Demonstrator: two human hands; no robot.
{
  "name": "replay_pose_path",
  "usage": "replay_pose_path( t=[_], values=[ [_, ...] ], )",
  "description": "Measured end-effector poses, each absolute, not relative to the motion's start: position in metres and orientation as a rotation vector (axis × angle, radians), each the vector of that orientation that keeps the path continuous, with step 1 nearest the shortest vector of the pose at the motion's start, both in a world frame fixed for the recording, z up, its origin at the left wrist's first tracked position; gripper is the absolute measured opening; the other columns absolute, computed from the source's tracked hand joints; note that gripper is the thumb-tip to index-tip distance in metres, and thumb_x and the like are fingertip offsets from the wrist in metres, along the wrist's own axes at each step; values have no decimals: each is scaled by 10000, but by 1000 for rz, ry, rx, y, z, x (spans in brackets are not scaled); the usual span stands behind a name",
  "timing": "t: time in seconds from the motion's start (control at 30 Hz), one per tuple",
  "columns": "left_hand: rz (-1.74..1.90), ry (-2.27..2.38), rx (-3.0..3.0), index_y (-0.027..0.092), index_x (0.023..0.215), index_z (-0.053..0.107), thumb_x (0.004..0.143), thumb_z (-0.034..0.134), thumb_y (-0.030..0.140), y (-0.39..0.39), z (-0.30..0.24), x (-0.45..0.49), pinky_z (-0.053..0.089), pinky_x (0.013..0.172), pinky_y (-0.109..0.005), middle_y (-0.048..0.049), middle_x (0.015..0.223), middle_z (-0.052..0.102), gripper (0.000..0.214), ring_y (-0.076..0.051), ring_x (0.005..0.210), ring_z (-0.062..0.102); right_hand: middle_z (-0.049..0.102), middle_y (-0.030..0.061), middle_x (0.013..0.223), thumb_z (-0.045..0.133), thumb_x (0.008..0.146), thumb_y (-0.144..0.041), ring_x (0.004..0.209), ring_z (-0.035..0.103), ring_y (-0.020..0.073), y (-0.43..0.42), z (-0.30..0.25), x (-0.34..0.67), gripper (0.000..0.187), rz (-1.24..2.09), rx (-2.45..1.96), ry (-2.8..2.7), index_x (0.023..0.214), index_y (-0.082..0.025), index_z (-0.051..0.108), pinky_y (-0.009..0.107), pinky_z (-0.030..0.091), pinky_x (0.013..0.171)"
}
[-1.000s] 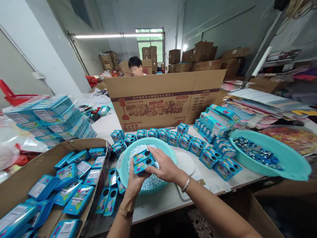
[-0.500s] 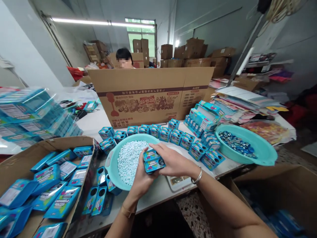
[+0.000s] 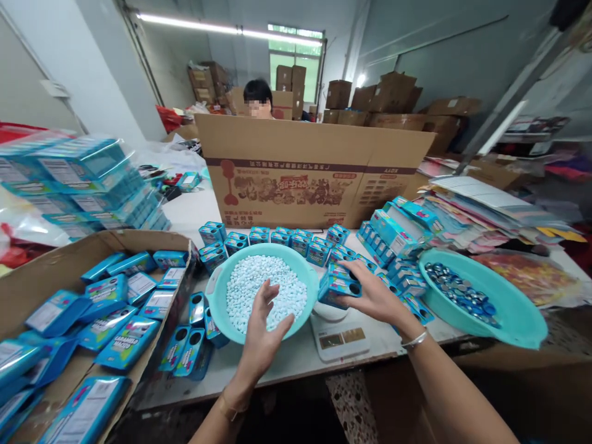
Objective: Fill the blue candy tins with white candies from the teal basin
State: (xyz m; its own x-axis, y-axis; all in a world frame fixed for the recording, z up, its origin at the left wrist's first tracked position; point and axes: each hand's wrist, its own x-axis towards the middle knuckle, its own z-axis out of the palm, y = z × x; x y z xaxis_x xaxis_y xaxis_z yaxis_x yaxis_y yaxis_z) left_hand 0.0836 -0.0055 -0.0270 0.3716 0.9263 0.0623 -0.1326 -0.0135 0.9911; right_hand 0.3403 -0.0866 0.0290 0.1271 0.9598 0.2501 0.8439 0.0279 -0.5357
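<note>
My right hand point(image 3: 372, 293) is closed on a pair of small blue candy tins point(image 3: 338, 283), their round dark openings facing up. It holds them above the white kitchen scale point(image 3: 340, 336), right of the basin. My left hand point(image 3: 264, 327) hangs over the near side of a turquoise basin point(image 3: 217, 311) with its fingers apart and nothing in them. Small pale blue candies point(image 3: 263, 287) fill much of that basin. Behind it several more tins point(image 3: 282, 236) stand in a curved row. A few others point(image 3: 182, 351) stand at the basin's left.
An open carton point(image 3: 182, 271) of blue tins is at the left, with wrapped stacks point(image 3: 87, 179) behind. A second turquoise basin point(image 3: 518, 320) holds shiny round lids. A large cardboard panel point(image 3: 296, 142) spans the back; a person point(image 3: 258, 98) sits behind it.
The tins were between both hands over the basin's right edge. Now my right hand alone has carried them right, and my left hand has let go and opened. The view has shifted.
</note>
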Motion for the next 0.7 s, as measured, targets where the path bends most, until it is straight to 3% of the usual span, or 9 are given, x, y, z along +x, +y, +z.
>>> replay_pose_path(
  t=[0.2, 0.3, 0.4, 0.5, 0.7],
  values=[
    [1073, 1090, 1072, 188, 968, 645, 603, 835, 509, -24, -61, 18, 520, 841, -326, -75, 950, 686, 522, -239, 931, 663, 566, 130, 1225, 671, 770, -551, 1152, 562, 335, -66, 4, 372, 692, 96, -1986, -1657, 1351, -221, 492, 473, 465, 982],
    [939, 1167, 926, 167, 902, 640, 530, 847, 586, -45, -86, 7, 535, 746, -313, -60, 838, 676, 597, -214, 782, 668, 576, 136, 1186, 653, 758, -599, 1105, 576, 340, -53, -3, 379, 728, 16, -2004, -1636, 1352, -211, 492, 471, 469, 955],
    [882, 1232, 753, 156, 1143, 581, 546, 833, 622, -53, -102, 13, 546, 706, -328, -129, 1033, 685, 798, -222, 779, 697, 573, 140, 1186, 623, 769, -626, 1123, 560, 343, -44, 0, 380, 754, -57, -1965, -1621, 1376, -204, 474, 470, 450, 973],
    [877, 1145, 681, 191, 1280, 520, 661, 797, 589, -44, -102, 24, 553, 743, -330, -186, 1286, 616, 787, -251, 933, 706, 561, 151, 1221, 630, 765, -616, 1170, 536, 342, -50, 13, 377, 766, -80, -1981, -1590, 1375, -179, 476, 451, 431, 1000],
    [834, 1030, 588, 318, 1383, 465, 756, 772, 505, -18, -92, 41, 543, 953, -408, -108, 1434, 546, 722, -297, 1294, 545, 559, 130, 1138, 638, 756, -542, 1125, 556, 336, -103, 1, 374, 707, -118, -2333, -1362, 1345, -181, 487, 443, 454, 955]
  ],
)
